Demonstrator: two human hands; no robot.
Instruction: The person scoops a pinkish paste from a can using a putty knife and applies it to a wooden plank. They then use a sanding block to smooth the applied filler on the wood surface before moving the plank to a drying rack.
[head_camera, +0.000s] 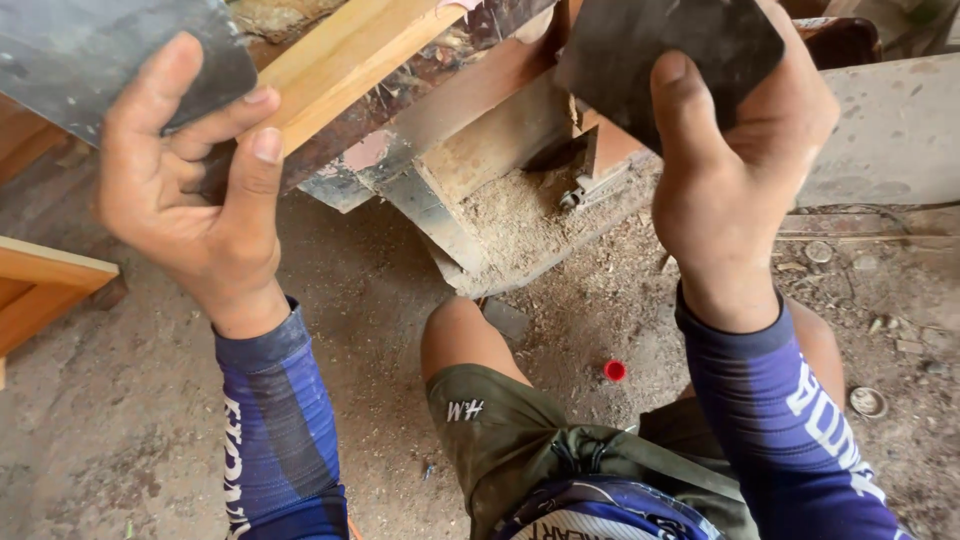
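Two dark sheets: left hand (190, 190) clamps one (90, 55), right hand (735, 160) other (665, 50); red cap (615, 370) on floor.

Rough woodworking shop, open dirt floor (150, 400). Sawdust heap (510, 215) piled against a worn wooden machine base (470, 150). Pale planed timber (340, 60) overhead, another sawn frame (40, 285) at the floor's left edge. Concrete slab (890, 130) right.

A red bottle cap (615, 370) lies on the sawdust-strewn floor (130, 420).
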